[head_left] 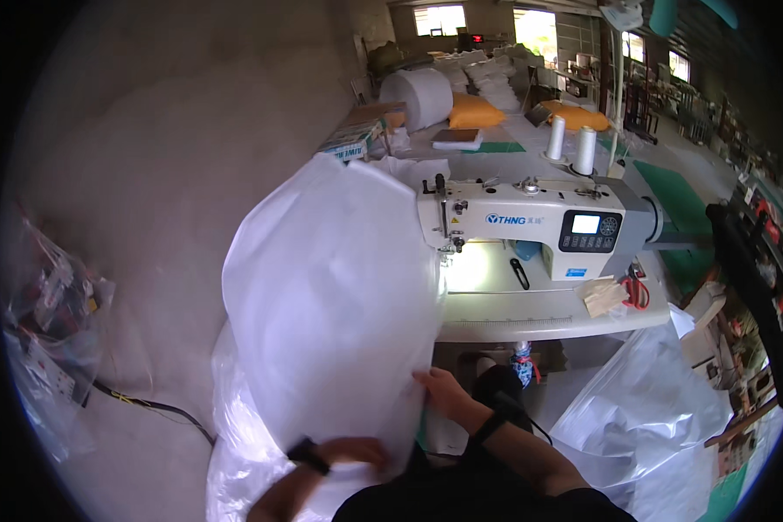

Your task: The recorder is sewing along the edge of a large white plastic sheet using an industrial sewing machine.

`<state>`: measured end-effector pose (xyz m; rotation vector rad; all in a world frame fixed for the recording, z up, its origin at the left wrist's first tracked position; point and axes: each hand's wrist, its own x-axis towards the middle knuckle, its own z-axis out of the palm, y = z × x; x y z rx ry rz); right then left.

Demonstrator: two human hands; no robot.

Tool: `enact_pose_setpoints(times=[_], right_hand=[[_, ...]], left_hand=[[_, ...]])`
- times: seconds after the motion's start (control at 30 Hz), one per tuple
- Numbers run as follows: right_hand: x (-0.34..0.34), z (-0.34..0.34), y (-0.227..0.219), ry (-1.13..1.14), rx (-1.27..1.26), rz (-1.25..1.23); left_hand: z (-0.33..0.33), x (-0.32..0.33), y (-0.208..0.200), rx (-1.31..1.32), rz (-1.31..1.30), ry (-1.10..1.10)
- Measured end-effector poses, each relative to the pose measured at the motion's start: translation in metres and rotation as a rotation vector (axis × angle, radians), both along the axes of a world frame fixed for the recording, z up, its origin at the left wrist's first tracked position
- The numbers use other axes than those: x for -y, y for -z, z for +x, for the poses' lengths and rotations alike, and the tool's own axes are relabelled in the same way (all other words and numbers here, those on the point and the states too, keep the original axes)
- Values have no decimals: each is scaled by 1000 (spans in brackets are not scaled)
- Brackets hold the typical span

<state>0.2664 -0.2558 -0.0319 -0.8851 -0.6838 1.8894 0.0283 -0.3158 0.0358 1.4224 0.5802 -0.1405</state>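
A large white sheet (335, 278), perhaps a bag of fabric or plastic, stands up in front of me and drapes over the left end of the sewing table (531, 327). My right hand (448, 396) pinches its right edge low down, near the table's front. Against the lower part of the sheet is my left hand (357, 451), smeared by motion, so its grip does not show. The sheet's right edge reaches close to the needle end of a white sewing machine (513, 213), whose lamp lights the bed. Both wrists wear dark bands.
On the table lie a small black thread snip (519, 274), red-handled scissors (638, 291) and a tan paper piece (602, 297). Two white thread cones (585, 150) stand behind the machine. Clear plastic sheeting (644, 409) hangs at right. A black cable (161, 405) runs along the left.
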Motion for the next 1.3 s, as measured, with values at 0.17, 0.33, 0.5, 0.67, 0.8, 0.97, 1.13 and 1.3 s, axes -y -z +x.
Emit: enact_pose_setpoints(times=[0.17,0.33,0.5,0.67,0.8,0.97,1.13,1.3], right_hand=[[9,38,47,-84,663,46],[3,53,37,-235,569,119],[14,-4,-7,-298,583,363],[41,-47,-12,-866,362,533],[1,-13,21,-641,797,611],[-26,-3,44,-352,529,444],[-27,-63,54,-369,231,161],[-6,-67,85,-564,183,126]], left_hand=[[115,-13,113,-117,514,355],[134,-137,17,248,1604,-379],[28,-237,17,-528,1385,-866],[-26,-276,54,-439,1737,-691],[-28,-308,41,-415,1602,-705],[-30,-364,31,-401,1526,-633],[-27,-420,32,-294,1488,-565],[-32,-464,54,-154,1636,-409]])
